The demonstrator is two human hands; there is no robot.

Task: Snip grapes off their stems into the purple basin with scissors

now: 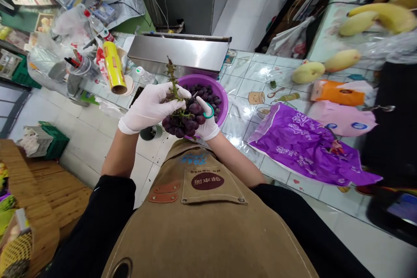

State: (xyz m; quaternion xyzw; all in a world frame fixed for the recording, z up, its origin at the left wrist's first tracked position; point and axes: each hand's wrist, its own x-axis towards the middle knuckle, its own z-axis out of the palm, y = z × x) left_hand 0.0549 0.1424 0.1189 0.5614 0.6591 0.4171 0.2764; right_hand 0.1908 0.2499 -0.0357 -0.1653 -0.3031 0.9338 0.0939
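Both my hands wear white gloves. My left hand [148,106] is closed around a bunch of dark purple grapes [184,117], its green stem sticking up above my fingers. My right hand [206,124] grips small scissors with a teal handle ring [209,110], the blades pointing into the bunch. The bunch hangs over the near rim of a purple bowl [220,93] that holds several loose grapes.
A steel tray [177,52] stands behind the bowl. A yellow roll of wrap [114,67] lies to the left amid clutter. A purple plastic bag [302,145] and an orange packet [335,92] lie on the tiled counter to the right. Yellow fruit [308,71] sits beyond.
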